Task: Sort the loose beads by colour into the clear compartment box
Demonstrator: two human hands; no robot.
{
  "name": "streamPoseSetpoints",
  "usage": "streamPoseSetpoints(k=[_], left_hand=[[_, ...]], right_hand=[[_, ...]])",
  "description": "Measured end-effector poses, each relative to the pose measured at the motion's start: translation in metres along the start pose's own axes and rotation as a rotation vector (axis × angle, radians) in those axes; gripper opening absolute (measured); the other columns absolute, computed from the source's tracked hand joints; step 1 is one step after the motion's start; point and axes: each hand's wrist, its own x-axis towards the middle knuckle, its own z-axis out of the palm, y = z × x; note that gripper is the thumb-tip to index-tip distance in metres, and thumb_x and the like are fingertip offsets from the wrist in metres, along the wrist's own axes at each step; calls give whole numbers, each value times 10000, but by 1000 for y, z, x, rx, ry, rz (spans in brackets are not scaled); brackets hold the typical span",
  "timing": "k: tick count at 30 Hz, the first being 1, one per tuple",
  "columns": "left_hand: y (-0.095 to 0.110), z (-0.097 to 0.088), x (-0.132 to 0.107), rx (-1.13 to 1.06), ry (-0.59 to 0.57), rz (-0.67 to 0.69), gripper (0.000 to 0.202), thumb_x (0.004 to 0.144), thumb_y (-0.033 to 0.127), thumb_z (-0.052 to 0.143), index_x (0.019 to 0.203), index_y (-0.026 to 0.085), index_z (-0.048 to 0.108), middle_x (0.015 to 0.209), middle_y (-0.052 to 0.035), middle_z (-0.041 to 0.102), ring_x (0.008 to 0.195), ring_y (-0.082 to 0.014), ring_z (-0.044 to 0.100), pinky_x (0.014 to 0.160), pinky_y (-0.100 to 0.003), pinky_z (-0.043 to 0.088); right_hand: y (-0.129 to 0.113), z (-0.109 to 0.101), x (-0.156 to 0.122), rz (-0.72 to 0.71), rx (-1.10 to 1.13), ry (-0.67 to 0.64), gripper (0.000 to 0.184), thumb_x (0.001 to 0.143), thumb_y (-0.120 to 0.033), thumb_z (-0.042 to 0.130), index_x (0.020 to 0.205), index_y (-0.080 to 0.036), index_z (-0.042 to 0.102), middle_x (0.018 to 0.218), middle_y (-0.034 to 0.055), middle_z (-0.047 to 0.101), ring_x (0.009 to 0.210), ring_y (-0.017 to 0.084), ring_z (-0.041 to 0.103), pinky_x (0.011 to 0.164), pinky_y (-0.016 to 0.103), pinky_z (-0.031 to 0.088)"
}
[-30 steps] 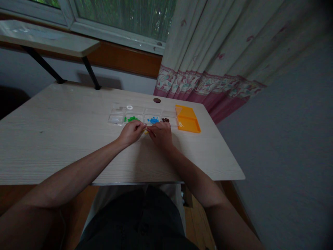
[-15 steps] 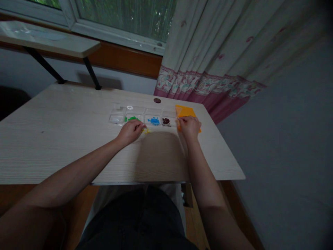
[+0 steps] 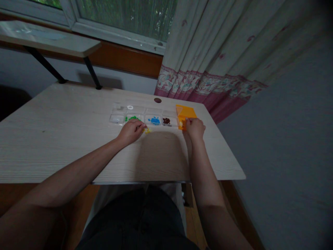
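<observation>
While the left hand (image 3: 132, 131) rests curled on the bench (image 3: 65, 135), its fingertips sit down beside a small scatter of yellow beads (image 3: 147, 131), just at its three o'clock. Whether it pinches a bead cannot be told; the fingers are bunched and the detail is too small. Over at the right, well apart from its partner, the right hand (image 3: 195, 127) has thumb and fingers drawn together at the near corner of the orange tray (image 3: 185, 111). There are pale specks in that corner, but whether the fingers grip the tray's edge or a bead is not clear.

At twelve o'clock from the left hand lies the clear compartment box (image 3: 145, 111), with green beads (image 3: 132, 118), blue beads (image 3: 155, 120) and brown beads (image 3: 166, 121) in separate cells along its near row. The orange tray sits just beside the box, at its three o'clock end.

By the look of it, this is bead handling, with yellow pieces between bench and tray. Any further pick calls for a fine fingertip pinch on the loose yellow beads, and care not to nudge the pile or the box.
</observation>
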Motion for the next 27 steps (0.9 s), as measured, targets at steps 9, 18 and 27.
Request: streamPoseSetpoints(k=[9, 18, 27], left_hand=[[2, -2, -2, 128, -87, 78, 173, 879, 267, 599, 967, 191, 727, 834, -69, 656, 877, -228, 574, 848, -385, 451], [1, -4, -4, 256, -127, 93, 198, 903, 292, 582, 990, 199, 733, 934, -98, 649, 954, -258, 549, 884, -412, 437], [0, -6, -7, 279, -173, 149, 238, 920, 265, 549, 1072, 233, 729, 951, -94, 628, 947, -256, 525, 834, -400, 416]], right_hand=[[-35, 23, -15, -418, 390, 116, 349, 970, -335, 453, 956, -179, 765, 888, 89, 729, 869, 213, 619, 840, 334, 427], [-70, 35, -50, -649, 344, -60, 305, 978, -343, 503, 865, -201, 748, 822, 54, 705, 837, 180, 576, 820, 308, 358], [-68, 34, -49, -670, 323, -98, 354, 993, -390, 462, 902, -207, 751, 796, 45, 688, 816, 171, 564, 793, 302, 345]])
